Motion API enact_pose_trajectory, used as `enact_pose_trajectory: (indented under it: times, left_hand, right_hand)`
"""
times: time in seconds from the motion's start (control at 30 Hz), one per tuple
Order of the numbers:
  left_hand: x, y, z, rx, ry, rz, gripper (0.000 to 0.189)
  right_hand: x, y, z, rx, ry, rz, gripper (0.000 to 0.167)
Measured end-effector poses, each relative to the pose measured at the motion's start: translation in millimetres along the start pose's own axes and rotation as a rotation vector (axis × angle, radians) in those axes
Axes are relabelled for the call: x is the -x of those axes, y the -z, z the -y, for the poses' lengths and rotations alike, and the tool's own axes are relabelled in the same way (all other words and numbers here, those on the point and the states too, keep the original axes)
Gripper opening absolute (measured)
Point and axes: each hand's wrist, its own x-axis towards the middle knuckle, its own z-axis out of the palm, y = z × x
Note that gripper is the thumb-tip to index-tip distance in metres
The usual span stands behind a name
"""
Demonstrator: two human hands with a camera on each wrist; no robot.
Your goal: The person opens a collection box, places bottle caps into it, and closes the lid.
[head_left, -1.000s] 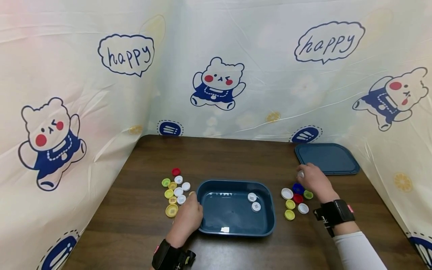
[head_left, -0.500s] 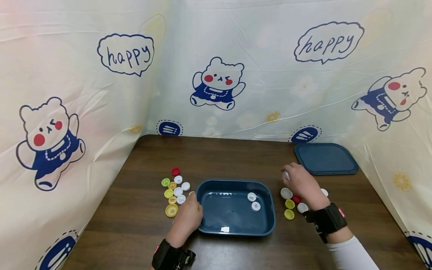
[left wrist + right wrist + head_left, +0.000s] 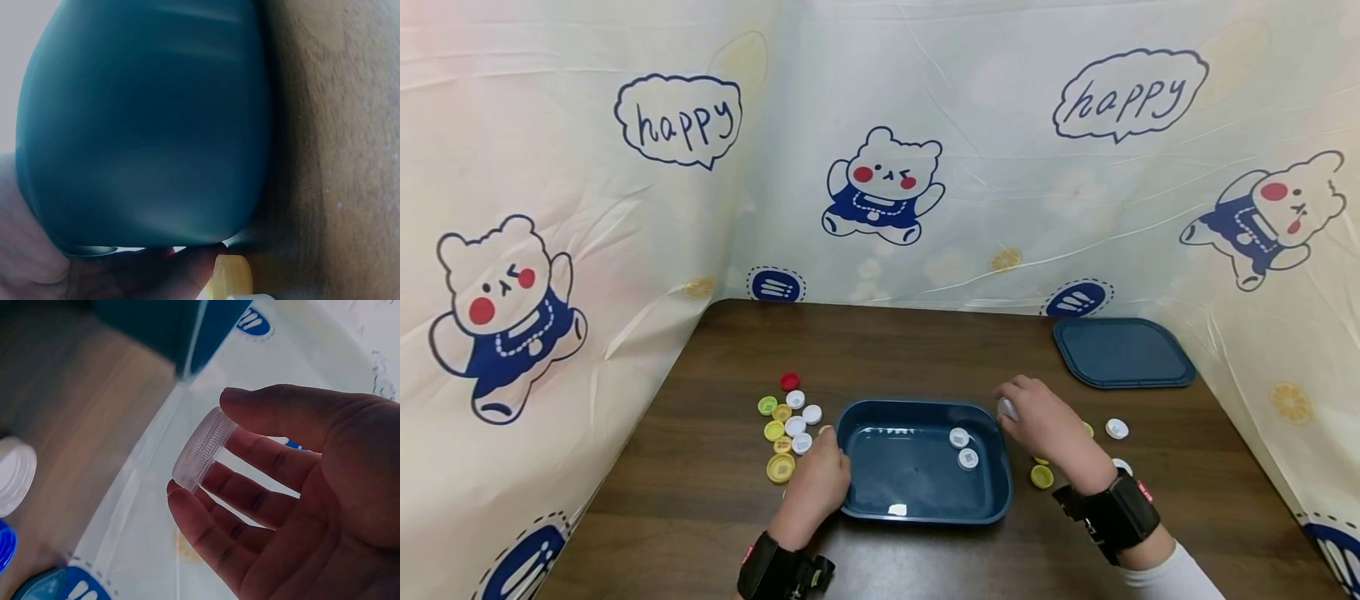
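Observation:
A deep blue plastic tray (image 3: 910,483) sits mid-table with two white bottle caps (image 3: 967,459) lying inside at the right. At its left end, my left hand (image 3: 822,477) grips the wall; the left wrist view shows the thumb by the rim and the tray's outer side (image 3: 144,137). Beside the tray's upper right corner, my right hand (image 3: 1041,423) pinches a translucent bottle cap (image 3: 203,449) between thumb and fingertips. In the right wrist view, the tray's corner is just beyond that cap. Part of the right-hand group of caps is hidden under my right forearm.
Several white, yellow, green and red caps (image 3: 795,426) lie left of the tray. On the right are more caps, including a white one (image 3: 1117,428) and a yellow one (image 3: 1041,477). A flat blue lid (image 3: 1123,354) lies at the back right, near the printed curtain (image 3: 985,167).
My right hand has travelled left, from beside the lid to the tray's right end, carrying the translucent bottle cap. My left hand has stayed on the tray.

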Motion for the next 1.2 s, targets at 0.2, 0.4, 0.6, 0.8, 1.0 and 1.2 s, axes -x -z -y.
enact_pose_trajectory:
  times: [0.2, 0.4, 0.6, 0.8, 1.0, 1.2]
  left_hand:
    - [1.4, 0.7, -1.2, 0.004, 0.021, 0.011, 0.036]
    - [1.4, 1.3, -2.0, 0.003, 0.016, 0.011, 0.036]
    - [1.9, 1.6, -1.7, 0.002, 0.006, 0.005, 0.037]
    - [1.6, 1.9, -1.9, -0.006, -0.002, -0.002, 0.034]
    - [2.1, 2.0, -2.0, -0.012, -0.008, -0.010, 0.031]
    - [2.3, 2.6, -1.8, -0.016, -0.017, -0.006, 0.031]
  right_hand:
    - [5.1, -5.7, 18.0, -0.010, 0.032, 0.032, 0.027]
    - [8.7, -9.0, 26.6, -0.014, 0.033, 0.064, 0.026]
    - [13.0, -13.7, 34.6, -0.031, 0.018, 0.071, 0.027]
    - [17.4, -21.0, 41.5, -0.025, 0.025, 0.082, 0.025]
    - [22.3, -26.8, 46.0, -0.048, 0.036, 0.124, 0.026]
    - [27.2, -33.1, 48.6, -0.022, 0.111, 0.160, 0.025]
